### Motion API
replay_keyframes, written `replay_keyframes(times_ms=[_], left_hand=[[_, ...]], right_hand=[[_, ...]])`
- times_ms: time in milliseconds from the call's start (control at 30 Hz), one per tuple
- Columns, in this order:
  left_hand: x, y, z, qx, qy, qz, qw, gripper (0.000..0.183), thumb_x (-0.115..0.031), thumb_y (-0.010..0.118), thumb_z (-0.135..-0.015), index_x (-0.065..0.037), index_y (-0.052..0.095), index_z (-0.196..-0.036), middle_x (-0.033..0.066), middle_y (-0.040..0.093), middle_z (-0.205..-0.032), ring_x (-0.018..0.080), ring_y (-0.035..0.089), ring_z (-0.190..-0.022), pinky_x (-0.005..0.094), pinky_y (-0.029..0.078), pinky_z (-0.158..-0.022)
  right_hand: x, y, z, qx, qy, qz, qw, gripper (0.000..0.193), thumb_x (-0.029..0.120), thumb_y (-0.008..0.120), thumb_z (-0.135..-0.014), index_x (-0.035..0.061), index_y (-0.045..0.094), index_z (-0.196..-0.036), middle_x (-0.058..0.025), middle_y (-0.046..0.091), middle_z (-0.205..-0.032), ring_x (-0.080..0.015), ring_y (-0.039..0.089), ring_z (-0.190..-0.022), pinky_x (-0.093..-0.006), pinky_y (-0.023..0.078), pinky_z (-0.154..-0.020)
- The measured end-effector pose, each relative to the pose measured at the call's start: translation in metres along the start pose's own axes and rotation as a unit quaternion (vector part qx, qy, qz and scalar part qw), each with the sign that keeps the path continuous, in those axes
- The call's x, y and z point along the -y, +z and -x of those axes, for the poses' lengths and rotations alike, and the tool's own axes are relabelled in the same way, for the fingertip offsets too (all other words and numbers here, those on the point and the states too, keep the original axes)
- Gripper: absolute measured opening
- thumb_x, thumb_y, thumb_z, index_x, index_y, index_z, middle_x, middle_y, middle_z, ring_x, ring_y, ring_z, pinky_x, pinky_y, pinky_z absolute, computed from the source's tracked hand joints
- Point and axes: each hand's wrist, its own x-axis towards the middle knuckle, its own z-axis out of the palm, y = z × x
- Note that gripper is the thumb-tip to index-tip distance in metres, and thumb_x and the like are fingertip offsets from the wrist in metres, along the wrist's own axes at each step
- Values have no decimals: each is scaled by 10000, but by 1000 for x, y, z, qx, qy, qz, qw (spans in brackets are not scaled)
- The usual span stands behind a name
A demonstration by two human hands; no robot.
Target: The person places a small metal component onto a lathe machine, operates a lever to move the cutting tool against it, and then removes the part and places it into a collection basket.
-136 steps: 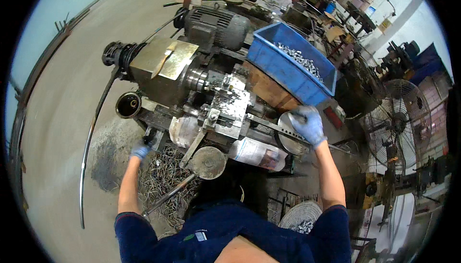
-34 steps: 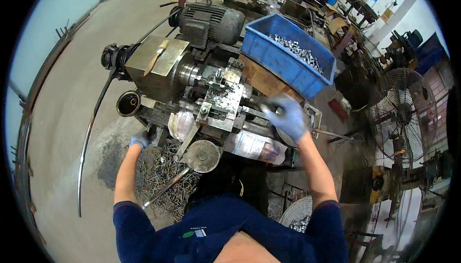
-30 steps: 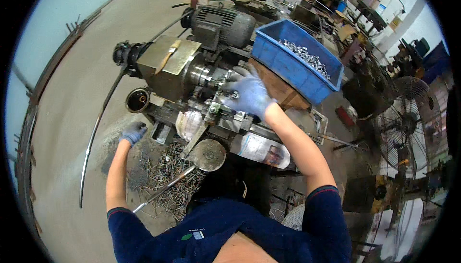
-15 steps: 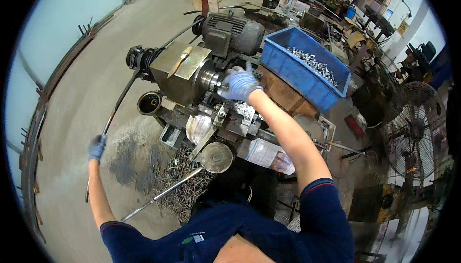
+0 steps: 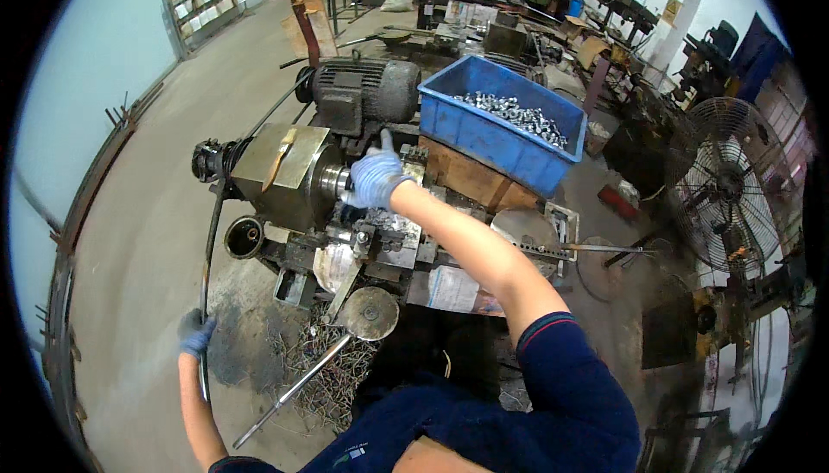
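Note:
My left hand point(image 5: 197, 333), in a blue-grey glove, is closed round a long dark lever bar point(image 5: 212, 231) that runs from the back of the small lathe down past its left side. My right hand point(image 5: 377, 177), also gloved, is at the shiny spindle nose point(image 5: 332, 181) of the headstock point(image 5: 281, 171). Its thumb and fingertips are bunched there with one finger raised; what they pinch is hidden behind the glove. Just under this hand, the tool slide point(image 5: 393, 240) is strewn with bright metal chips.
A blue crate point(image 5: 492, 149) of small metal parts stands on a wooden support behind my right arm. A brush point(image 5: 278, 158) lies on the headstock, with a motor point(image 5: 367, 91) behind. A round-ended lever point(image 5: 370, 313) juts toward me over metal shavings. At right stands a fan point(image 5: 730, 181).
My view has shifted, so the machine sits lower and further left. The left hand's bar has swung closer to the machine and stands steeper. My right hand stays at the spindle.

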Motion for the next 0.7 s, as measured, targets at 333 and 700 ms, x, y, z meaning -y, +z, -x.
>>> replay_keyframes(times_ms=[333,700], left_hand=[[-50,11,-45,-6,-54,258,965,191,-167,613,-803,-7,556,-892,85,553,-585,180,563,-451,312,456,-380],[-31,25,-49,-70,-45,80,993,294,-303,637,-758,-21,632,-843,192,622,-698,328,616,-622,420,479,-613]], right_hand=[[-161,2,67,-372,221,-48,900,514,556,539,-781,147,667,-1065,-151,547,-1229,-356,482,-1140,-503,250,-1041],[-239,132,265,-294,383,-233,844,421,386,689,-745,34,673,-976,-154,670,-951,-303,645,-883,-361,491,-794]])
